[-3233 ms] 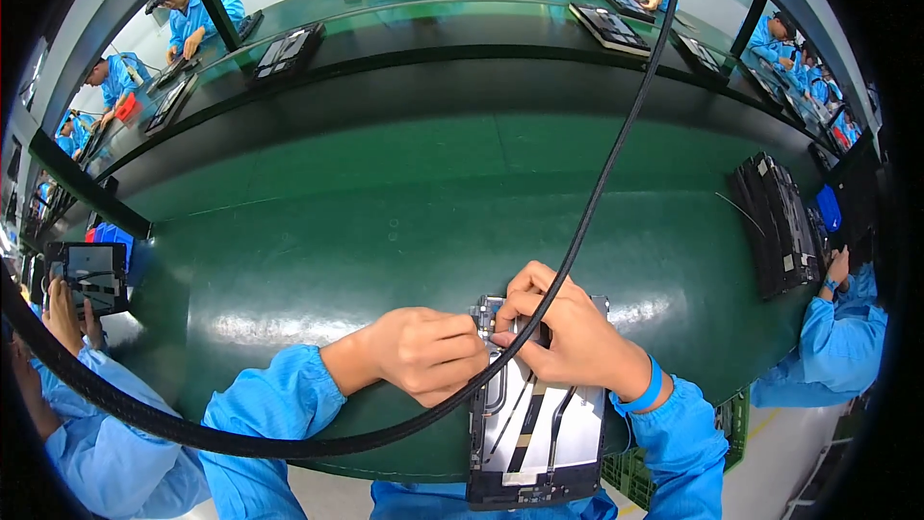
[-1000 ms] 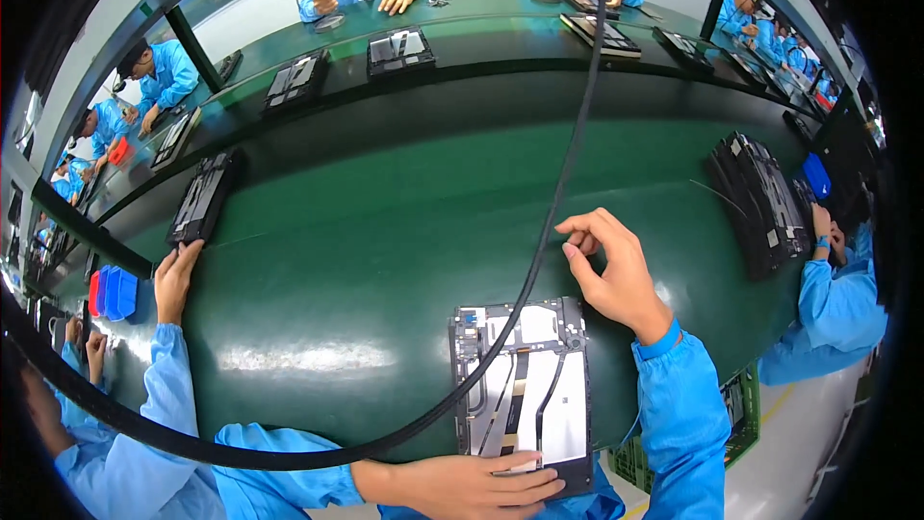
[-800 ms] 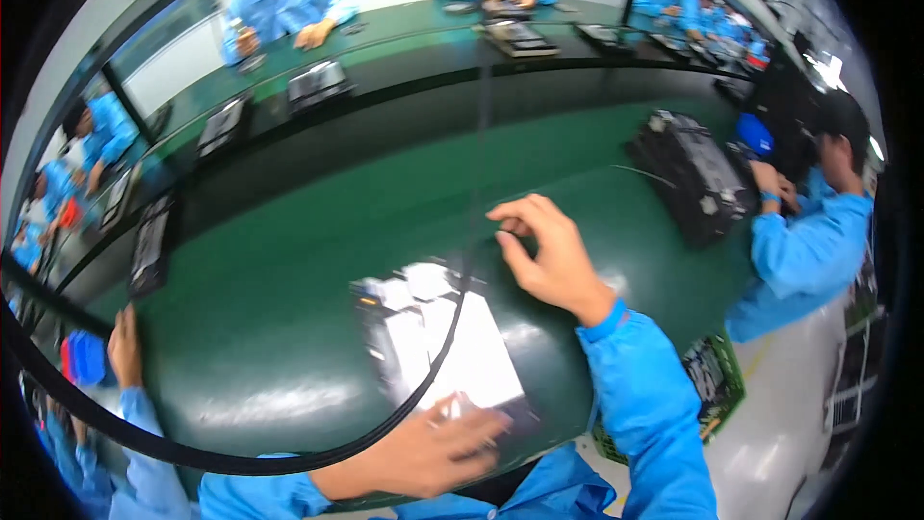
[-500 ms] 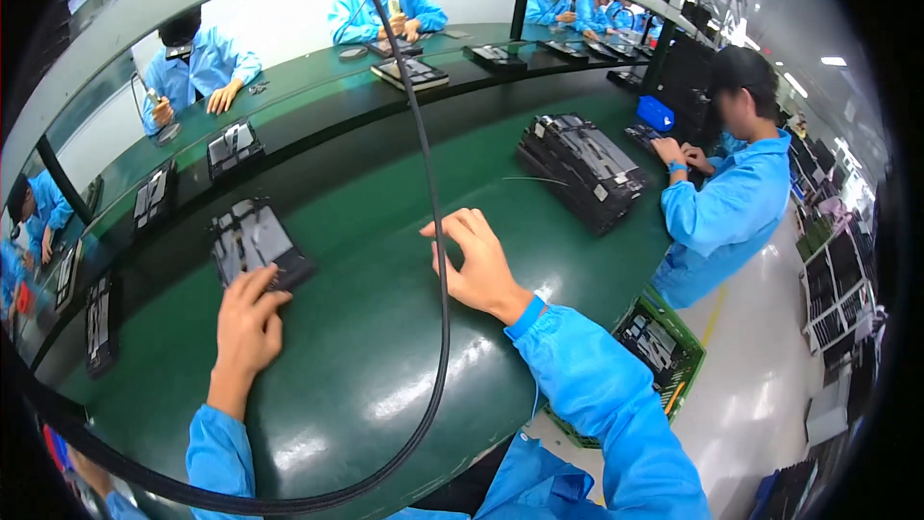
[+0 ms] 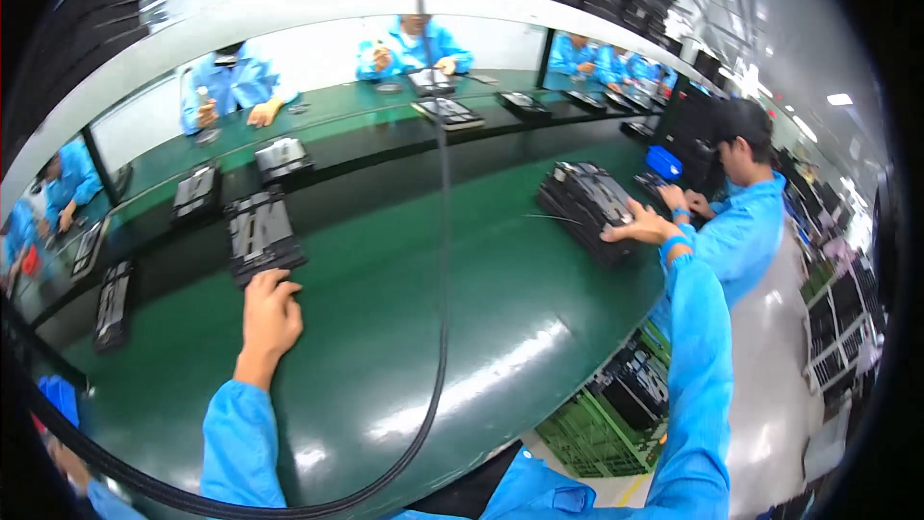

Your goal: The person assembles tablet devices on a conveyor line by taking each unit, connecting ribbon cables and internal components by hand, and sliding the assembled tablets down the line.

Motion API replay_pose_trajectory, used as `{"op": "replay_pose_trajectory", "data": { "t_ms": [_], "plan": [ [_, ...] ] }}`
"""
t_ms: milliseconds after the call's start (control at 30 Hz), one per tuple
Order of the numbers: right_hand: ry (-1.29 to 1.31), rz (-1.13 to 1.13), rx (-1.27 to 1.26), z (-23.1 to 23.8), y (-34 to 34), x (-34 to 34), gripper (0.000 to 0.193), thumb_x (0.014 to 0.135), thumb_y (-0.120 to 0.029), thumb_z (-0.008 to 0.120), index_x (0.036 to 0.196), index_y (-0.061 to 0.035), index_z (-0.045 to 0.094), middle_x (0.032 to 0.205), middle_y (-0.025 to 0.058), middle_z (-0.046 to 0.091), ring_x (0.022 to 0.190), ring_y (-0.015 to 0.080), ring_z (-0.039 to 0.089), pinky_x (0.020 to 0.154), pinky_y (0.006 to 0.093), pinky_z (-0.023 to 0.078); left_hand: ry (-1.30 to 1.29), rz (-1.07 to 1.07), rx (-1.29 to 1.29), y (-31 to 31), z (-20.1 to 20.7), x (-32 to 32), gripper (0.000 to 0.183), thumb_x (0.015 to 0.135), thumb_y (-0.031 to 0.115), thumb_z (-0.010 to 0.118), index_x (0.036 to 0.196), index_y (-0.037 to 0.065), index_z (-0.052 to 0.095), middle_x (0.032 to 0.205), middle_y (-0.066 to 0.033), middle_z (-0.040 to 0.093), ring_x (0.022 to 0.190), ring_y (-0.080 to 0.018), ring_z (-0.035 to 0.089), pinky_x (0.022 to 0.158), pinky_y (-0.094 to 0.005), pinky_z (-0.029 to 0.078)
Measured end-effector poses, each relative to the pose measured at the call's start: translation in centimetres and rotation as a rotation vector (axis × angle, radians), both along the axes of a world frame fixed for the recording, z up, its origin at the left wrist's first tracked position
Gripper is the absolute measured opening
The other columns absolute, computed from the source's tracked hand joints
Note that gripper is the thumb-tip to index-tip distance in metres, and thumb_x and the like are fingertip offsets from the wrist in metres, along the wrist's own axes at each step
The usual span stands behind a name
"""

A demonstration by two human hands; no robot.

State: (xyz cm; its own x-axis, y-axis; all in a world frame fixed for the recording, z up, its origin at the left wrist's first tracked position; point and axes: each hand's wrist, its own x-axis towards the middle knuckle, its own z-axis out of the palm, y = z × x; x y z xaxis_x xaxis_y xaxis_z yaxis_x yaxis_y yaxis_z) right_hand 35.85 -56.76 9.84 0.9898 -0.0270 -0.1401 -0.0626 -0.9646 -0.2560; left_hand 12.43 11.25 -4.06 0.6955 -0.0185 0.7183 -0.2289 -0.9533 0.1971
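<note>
My left hand (image 5: 270, 313) lies on the green bench top (image 5: 414, 327) with its fingers curled against the near edge of a flat dark panel (image 5: 261, 233), which lies further out on the bench. My right hand (image 5: 643, 228) is stretched far to the right, fingers spread on top of a stack of dark panels (image 5: 585, 204). Neither hand has closed around anything. Both my sleeves are bright blue.
A co-worker in a blue coat and black cap (image 5: 746, 212) stands just beyond the stack, hands near a blue box (image 5: 664, 162). More panels (image 5: 197, 193) lie on the far belt, where other people sit. A black cable (image 5: 442, 231) hangs in front of me. Green crates (image 5: 602, 419) stand under the bench.
My left hand pushed the panel away to the far left. My right hand left the bench in front of me and reached out onto the stack at the right; my view swung right.
</note>
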Motion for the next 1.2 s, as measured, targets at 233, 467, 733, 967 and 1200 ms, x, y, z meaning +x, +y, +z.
{"op": "replay_pose_trajectory", "data": {
  "t_ms": [233, 467, 733, 967, 1200],
  "plan": [
    [-0.547, -0.128, 0.14, -1.1, 0.7, -1.2, 0.106, 0.057, -0.056, 0.094, 0.148, -0.0119, 0.062, 0.142, 0.0264, 0.066, 0.133, 0.044, 0.055, 0.118, 0.0535, 0.044, -0.022, -0.159, 0.004, -4.1, 1.3, -2.9, 0.024, 0.077, -0.004, 0.069, 0.099, 0.003, 0.075, 0.125, -0.0172, 0.07, 0.126, -0.0402, 0.064, 0.112, -0.0544, 0.05],
    [-0.554, 0.348, 0.411, -2.7, 14.3, -11.5, 0.098, 0.056, -0.038, 0.1, 0.14, -0.0098, 0.058, 0.128, 0.0171, 0.062, 0.124, 0.0393, 0.054, 0.112, 0.0531, 0.045, -0.035, -0.208, 0.004, -8.3, 2.2, -7.2, 0.037, 0.077, -0.002, 0.07, 0.113, 0.006, 0.076, 0.129, -0.0143, 0.071, 0.128, -0.039, 0.064, 0.113, -0.0563, 0.05],
    [-0.182, 0.928, 0.07, -5.2, 24.5, -28.5, 0.107, 0.068, -0.076, 0.092, 0.138, -0.0026, 0.06, 0.139, 0.0353, 0.046, 0.12, 0.0506, 0.053, 0.109, 0.0587, 0.046, 0.278, -0.123, -0.251, -11.9, 2.0, -11.2, 0.061, 0.095, 0.013, 0.065, 0.155, 0.005, 0.059, 0.153, -0.0278, 0.059, 0.135, -0.0466, 0.059, 0.116, -0.052, 0.049],
    [0.233, 1.145, 0.157, 1.2, 27.5, -27.9, 0.054, 0.099, -0.059, 0.073, 0.094, -0.0054, 0.08, 0.067, 0.0158, 0.074, 0.064, 0.0393, 0.075, 0.066, 0.0487, 0.06, 0.275, -0.111, -0.293, -11.6, 3.2, -13.8, 0.053, 0.09, 0.011, 0.07, 0.141, 0.001, 0.067, 0.12, -0.0174, 0.072, 0.11, -0.0365, 0.065, 0.096, -0.0475, 0.05],
    [-0.354, 1.399, 0.797, -7.0, 37.1, -21.9, 0.028, 0.095, -0.017, 0.076, 0.12, -0.0048, 0.075, 0.121, 0.0136, 0.071, 0.111, 0.0342, 0.062, 0.097, 0.0459, 0.05, 0.286, 0.072, -0.246, -11.9, 3.4, -14.5, 0.028, 0.096, 0.018, 0.073, 0.12, 0.005, 0.076, 0.109, -0.0114, 0.073, 0.101, -0.032, 0.065, 0.088, -0.0441, 0.049]
  ]
}}
